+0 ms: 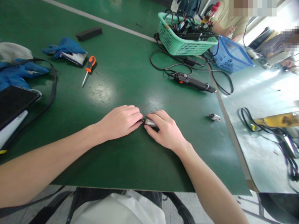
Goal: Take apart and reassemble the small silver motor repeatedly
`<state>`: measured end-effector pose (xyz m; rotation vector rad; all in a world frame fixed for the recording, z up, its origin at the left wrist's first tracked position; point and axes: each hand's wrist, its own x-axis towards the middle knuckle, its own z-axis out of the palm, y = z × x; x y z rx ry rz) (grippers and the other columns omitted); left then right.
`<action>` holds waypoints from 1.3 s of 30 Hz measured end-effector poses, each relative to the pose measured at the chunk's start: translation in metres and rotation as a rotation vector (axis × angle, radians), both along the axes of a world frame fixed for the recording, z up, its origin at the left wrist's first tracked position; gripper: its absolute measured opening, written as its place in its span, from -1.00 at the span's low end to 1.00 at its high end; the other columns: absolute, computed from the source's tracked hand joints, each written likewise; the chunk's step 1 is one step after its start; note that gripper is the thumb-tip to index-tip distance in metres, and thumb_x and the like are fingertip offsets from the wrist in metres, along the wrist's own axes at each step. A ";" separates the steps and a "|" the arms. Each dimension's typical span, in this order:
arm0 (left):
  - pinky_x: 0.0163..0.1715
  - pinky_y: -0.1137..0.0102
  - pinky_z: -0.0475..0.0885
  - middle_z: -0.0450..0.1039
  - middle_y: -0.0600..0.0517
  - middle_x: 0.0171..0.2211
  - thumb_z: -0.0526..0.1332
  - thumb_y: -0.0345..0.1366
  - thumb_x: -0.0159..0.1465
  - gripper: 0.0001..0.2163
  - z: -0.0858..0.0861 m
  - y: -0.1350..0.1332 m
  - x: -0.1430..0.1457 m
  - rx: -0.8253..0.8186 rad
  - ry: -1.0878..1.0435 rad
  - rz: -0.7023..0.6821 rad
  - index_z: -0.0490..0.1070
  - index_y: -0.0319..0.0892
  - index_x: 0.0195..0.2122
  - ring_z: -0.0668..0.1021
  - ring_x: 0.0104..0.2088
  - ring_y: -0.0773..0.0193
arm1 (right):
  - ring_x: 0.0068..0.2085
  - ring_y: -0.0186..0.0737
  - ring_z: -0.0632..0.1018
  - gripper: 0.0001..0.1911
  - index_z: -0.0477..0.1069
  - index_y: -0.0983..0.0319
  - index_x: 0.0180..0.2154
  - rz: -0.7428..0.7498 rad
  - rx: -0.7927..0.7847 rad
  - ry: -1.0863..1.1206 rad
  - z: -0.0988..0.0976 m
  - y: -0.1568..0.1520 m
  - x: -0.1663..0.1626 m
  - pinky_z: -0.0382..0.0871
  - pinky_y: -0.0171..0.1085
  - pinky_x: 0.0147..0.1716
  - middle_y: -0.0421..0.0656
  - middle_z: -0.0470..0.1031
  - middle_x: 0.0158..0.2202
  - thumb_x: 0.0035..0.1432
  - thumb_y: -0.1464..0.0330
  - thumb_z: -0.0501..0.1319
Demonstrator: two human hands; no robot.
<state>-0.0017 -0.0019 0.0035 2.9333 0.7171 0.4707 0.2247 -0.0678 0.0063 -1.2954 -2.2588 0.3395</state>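
A smooth, silvery, rounded part (pixel 151 123) is gleaming at the glossy green tabletop (pixel 116 168), an orange-and-black screwdriver (pixel 92 63) lying beyond it to the left, a corded black tool (pixel 193 82) and a perforated plastic basket (pixel 187 48) sitting beyond it to the right. Now the right hand (pixel 167 129) is gripping that part, while the left hand (pixel 123 121) is curling in at its left end, whether holding anything I can't tell.

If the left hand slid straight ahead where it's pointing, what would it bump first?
Most likely the silver part in the right hand, just ahead of the left hand; whether they touch, I can't tell.
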 end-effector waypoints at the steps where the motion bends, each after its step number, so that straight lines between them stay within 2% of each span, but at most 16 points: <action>1: -0.18 0.30 0.42 0.48 -0.04 -0.29 0.07 -0.26 0.51 -0.74 0.000 0.000 0.000 0.001 0.003 0.002 0.52 -0.23 -0.19 0.50 -0.25 0.17 | -0.03 0.00 0.52 -0.74 0.45 0.18 0.08 0.009 -0.003 -0.004 0.001 0.000 0.001 0.50 0.01 0.05 -0.01 0.55 -0.06 0.40 0.31 0.20; 8: -0.22 0.27 0.39 0.49 -0.03 -0.31 0.16 -0.11 0.48 -0.70 0.002 0.000 -0.001 -0.016 0.041 0.066 0.49 -0.23 -0.26 0.51 -0.27 0.15 | 0.04 -0.02 0.48 -0.70 0.44 0.16 0.15 0.143 -0.032 -0.143 0.012 0.001 0.004 0.46 0.01 0.09 0.01 0.50 0.04 0.47 0.36 0.09; 12: -0.23 0.27 0.39 0.50 -0.04 -0.29 0.23 -0.02 0.42 -0.67 0.001 0.001 -0.001 -0.046 0.064 0.122 0.48 -0.22 -0.25 0.52 -0.26 0.13 | 0.07 -0.01 0.48 -0.67 0.49 0.10 0.10 0.158 -0.021 -0.299 0.019 0.006 0.008 0.45 0.02 0.10 0.01 0.46 0.07 0.47 0.42 0.05; 15: -0.21 0.27 0.40 0.51 -0.05 -0.27 0.25 -0.02 0.41 -0.68 0.002 0.002 -0.001 -0.058 0.069 0.123 0.49 -0.22 -0.24 0.53 -0.25 0.14 | 0.05 0.00 0.50 -0.67 0.49 0.10 0.10 0.120 -0.016 -0.338 0.019 0.024 0.026 0.47 0.02 0.09 0.00 0.49 0.04 0.44 0.44 0.07; 19: -0.20 0.28 0.41 0.51 -0.05 -0.27 0.22 -0.07 0.44 -0.71 0.002 0.001 0.000 -0.081 0.056 0.114 0.50 -0.23 -0.23 0.53 -0.22 0.14 | 0.01 0.04 0.53 -0.67 0.49 0.16 0.09 -0.013 0.006 -0.404 0.009 0.068 0.085 0.48 0.04 0.04 0.01 0.52 0.00 0.36 0.47 0.13; 22: -0.20 0.29 0.41 0.51 -0.05 -0.26 0.20 -0.11 0.46 -0.73 0.002 0.000 0.000 -0.096 0.056 0.110 0.50 -0.23 -0.21 0.53 -0.22 0.15 | -0.03 0.02 0.55 -0.67 0.52 0.21 0.07 -0.149 -0.001 -0.426 0.000 0.099 0.149 0.45 0.02 0.03 0.03 0.55 -0.02 0.34 0.48 0.15; 25: -0.21 0.29 0.41 0.51 -0.05 -0.26 0.19 -0.13 0.46 -0.74 0.001 0.000 0.000 -0.099 0.059 0.104 0.49 -0.23 -0.21 0.52 -0.23 0.16 | -0.08 -0.06 0.59 -0.71 0.57 0.22 0.02 -0.256 -0.058 -0.410 -0.004 0.111 0.212 0.40 -0.07 0.00 0.04 0.59 -0.05 0.30 0.42 0.22; 29: -0.20 0.29 0.40 0.50 -0.05 -0.26 0.16 -0.13 0.48 -0.74 0.000 0.000 -0.001 -0.085 0.071 0.098 0.48 -0.23 -0.21 0.52 -0.22 0.15 | -0.14 -0.07 0.61 -0.74 0.61 0.17 -0.03 -0.374 -0.077 -0.370 -0.006 0.093 0.271 0.37 -0.10 -0.10 0.03 0.64 -0.10 0.25 0.39 0.28; 32: -0.19 0.30 0.40 0.51 -0.05 -0.26 0.16 -0.14 0.48 -0.74 -0.001 0.000 -0.002 -0.065 0.069 0.087 0.49 -0.23 -0.21 0.52 -0.22 0.16 | -0.17 -0.04 0.64 -0.76 0.62 0.09 -0.04 -0.463 -0.112 -0.281 -0.011 0.066 0.294 0.39 -0.10 -0.15 -0.01 0.66 -0.11 0.27 0.28 0.30; 35: -0.19 0.31 0.40 0.51 -0.05 -0.26 0.16 -0.15 0.48 -0.75 -0.001 0.000 -0.002 -0.058 0.064 0.076 0.49 -0.23 -0.20 0.52 -0.22 0.17 | -0.05 0.04 0.64 -0.74 0.60 0.03 -0.02 -0.487 -0.062 -0.210 -0.020 0.040 0.297 0.42 -0.04 -0.06 0.00 0.65 -0.03 0.35 0.20 0.21; 39: -0.18 0.30 0.41 0.52 -0.05 -0.25 0.16 -0.16 0.48 -0.76 0.000 0.000 -0.002 -0.060 0.068 0.065 0.49 -0.22 -0.20 0.53 -0.20 0.16 | 0.13 0.13 0.56 -0.69 0.57 0.02 0.02 -0.543 0.024 -0.175 -0.028 0.016 0.281 0.37 0.07 0.10 0.04 0.59 0.11 0.40 0.17 0.11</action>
